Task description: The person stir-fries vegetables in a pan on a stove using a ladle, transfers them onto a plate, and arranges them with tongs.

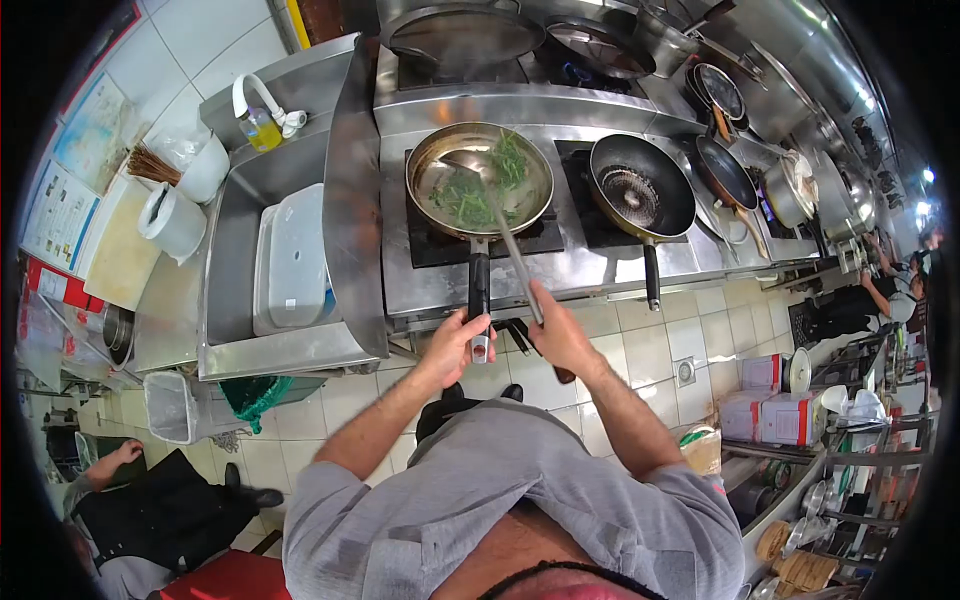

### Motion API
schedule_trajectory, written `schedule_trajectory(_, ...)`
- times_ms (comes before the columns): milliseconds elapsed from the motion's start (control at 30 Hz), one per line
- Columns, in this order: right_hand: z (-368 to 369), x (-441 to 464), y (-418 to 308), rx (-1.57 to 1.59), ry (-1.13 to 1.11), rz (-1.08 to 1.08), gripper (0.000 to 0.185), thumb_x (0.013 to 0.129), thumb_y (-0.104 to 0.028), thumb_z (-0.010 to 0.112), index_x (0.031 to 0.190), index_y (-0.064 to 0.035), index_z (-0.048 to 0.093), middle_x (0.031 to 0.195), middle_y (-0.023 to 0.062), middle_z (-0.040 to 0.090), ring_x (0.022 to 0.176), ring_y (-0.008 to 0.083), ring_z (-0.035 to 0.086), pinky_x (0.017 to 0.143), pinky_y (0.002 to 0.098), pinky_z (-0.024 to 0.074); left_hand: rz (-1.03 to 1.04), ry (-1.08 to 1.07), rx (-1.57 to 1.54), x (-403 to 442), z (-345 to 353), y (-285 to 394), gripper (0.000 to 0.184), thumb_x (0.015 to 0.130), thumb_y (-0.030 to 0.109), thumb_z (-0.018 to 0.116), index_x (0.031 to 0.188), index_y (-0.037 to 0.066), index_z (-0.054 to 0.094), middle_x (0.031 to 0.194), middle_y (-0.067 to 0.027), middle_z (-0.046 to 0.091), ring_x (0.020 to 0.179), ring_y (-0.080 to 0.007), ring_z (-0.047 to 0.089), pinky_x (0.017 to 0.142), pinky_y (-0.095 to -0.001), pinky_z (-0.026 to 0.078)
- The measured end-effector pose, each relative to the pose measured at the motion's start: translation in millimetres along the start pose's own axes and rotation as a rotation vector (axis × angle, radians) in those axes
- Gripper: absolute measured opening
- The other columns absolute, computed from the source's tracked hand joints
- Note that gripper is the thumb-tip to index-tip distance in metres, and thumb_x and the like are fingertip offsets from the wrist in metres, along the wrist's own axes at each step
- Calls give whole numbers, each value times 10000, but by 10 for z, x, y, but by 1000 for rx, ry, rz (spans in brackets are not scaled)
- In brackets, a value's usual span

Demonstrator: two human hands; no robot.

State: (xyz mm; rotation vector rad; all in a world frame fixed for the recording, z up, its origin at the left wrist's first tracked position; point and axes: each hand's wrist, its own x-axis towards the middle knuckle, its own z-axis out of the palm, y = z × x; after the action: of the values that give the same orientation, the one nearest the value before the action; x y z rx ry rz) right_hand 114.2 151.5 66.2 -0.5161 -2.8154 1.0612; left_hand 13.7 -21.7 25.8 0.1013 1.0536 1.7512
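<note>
A wide frying pan (421,203) sits on the left burner of the front stove, with a heap of leafy greens (462,197) and a second clump on its right side. My left hand (453,347) is closed around the end of the pan's black handle. In my right hand (562,335) is a long-handled metal ladle (512,245) with a brown wooden end; it slants into the pan. Its head lies among the greens and is partly hidden.
A dark frying pan (640,190) rests on the burner to the right, handle toward me. Left of the stove is a sink (232,250) holding a pale plastic tub (297,255). More pans (600,47) stand behind. One person (150,500) is at lower left, others at far right.
</note>
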Motion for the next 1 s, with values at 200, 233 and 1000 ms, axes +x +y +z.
schedule_trajectory(200, -693, -210, 15, 316, -120, 149, 600, 754, 4, 555, 1330, -68, 402, 754, 115, 568, 525, 126, 527, 465, 285, 440, 145, 70, -165, 4, 99, -171, 170, 905, 237, 546, 955, 81, 500, 789, -49, 574, 590, -160, 575, 561, -290, 474)
schedule_trajectory(233, -599, -159, 84, 310, -128, 142, 600, 754, 4, 555, 1330, -68, 402, 754, 115, 568, 525, 126, 527, 465, 285, 440, 145, 54, -170, -19, 91, -169, 177, 907, 233, 543, 978, 76, 502, 801, -47, 573, 600, -154, 571, 574, -291, 478)
schedule_trajectory(1000, -505, -61, -100, 641, -173, 313, 616, 768, 21, 555, 1352, -31, 368, 664, 41, 519, 439, 90, 476, 376, 245, 377, 161, 3, -111, -11, -73, -183, 255, 905, 231, 531, 1101, 70, 501, 864, -64, 597, 684, -166, 594, 623, -264, 457)
